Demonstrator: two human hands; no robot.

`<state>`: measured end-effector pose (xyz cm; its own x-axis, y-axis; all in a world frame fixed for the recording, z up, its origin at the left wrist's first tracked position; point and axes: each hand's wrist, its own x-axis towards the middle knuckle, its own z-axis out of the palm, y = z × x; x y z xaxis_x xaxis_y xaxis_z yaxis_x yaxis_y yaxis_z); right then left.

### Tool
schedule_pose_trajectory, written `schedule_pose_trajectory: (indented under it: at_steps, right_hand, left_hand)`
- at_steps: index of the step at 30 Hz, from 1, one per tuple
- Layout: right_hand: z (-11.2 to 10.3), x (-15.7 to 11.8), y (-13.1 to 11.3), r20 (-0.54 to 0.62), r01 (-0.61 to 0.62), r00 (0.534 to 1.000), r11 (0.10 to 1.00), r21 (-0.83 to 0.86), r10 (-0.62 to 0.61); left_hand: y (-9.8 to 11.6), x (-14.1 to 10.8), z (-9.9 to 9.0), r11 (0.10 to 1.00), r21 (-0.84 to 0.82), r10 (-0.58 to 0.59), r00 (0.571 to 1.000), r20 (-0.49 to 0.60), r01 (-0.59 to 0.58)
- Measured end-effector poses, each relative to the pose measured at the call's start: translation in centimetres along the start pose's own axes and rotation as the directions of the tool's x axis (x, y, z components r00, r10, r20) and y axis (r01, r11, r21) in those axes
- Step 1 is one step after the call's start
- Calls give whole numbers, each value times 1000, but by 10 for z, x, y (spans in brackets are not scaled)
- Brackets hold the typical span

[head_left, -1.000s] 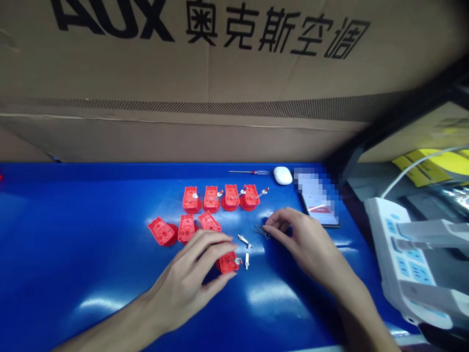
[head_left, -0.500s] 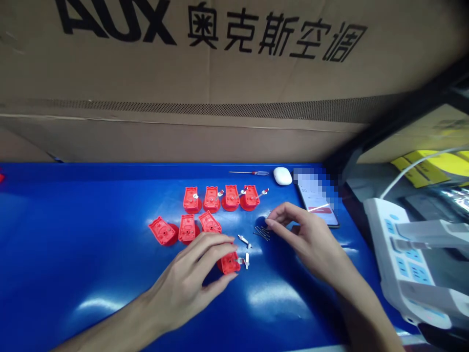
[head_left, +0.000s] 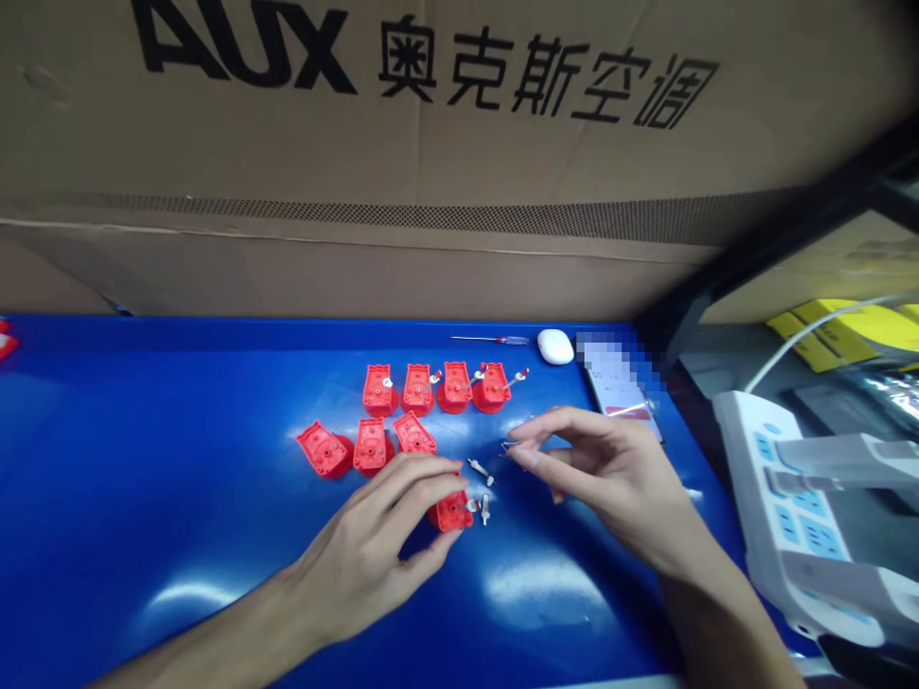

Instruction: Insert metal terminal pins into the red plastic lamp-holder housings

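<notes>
My left hand (head_left: pixel 388 526) holds a red plastic housing (head_left: pixel 454 514) between thumb and fingers at the middle of the blue table; a small white part sticks out at its right side. Just right of it lie two loose white parts, one upper (head_left: pixel 481 471) and one lower (head_left: pixel 486 509). My right hand (head_left: pixel 595 464) hovers over the pile of thin metal pins (head_left: pixel 505 448), its thumb and index finger pinched together. Whatever sits at those fingertips is too small to make out, and the hand covers most of the pins.
Behind my left hand, red housings stand in two rows, a back one (head_left: pixel 457 385) and a nearer one (head_left: pixel 370 446). A screwdriver (head_left: pixel 503 340), white case (head_left: pixel 555 346) and phone (head_left: pixel 617 383) lie farther back. A white power strip (head_left: pixel 779 478) is at the right.
My right hand has shifted slightly left and down, now covering most of the pins. My left hand keeps hold of the red housing. The view has moved slightly.
</notes>
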<state>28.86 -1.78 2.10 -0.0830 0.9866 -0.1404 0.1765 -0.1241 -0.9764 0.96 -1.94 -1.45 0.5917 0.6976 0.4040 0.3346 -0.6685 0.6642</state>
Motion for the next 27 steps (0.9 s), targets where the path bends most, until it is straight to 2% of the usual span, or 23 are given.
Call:
schedule_pose_trajectory:
  at_steps: [5, 17, 21, 27]
  right_hand:
    - [6, -2, 2, 62, 0, 998, 999, 53, -4]
    - [10, -5, -1, -31, 67, 997, 998, -7, -67]
    - [11, -6, 0, 7, 52, 999, 998, 32, -52]
    - [8, -14, -5, 37, 148, 988, 988, 50, -150]
  left_hand:
    - [-4, -3, 1, 1000, -18, -14, 1000, 23, 15]
    - [-2, -3, -1, 1000, -11, -2, 1000, 12, 2]
    - [-3, -3, 0, 1000, -14, -1, 1000, 8, 1]
    - [-5, -4, 1, 999, -34, 0, 1000, 26, 1]
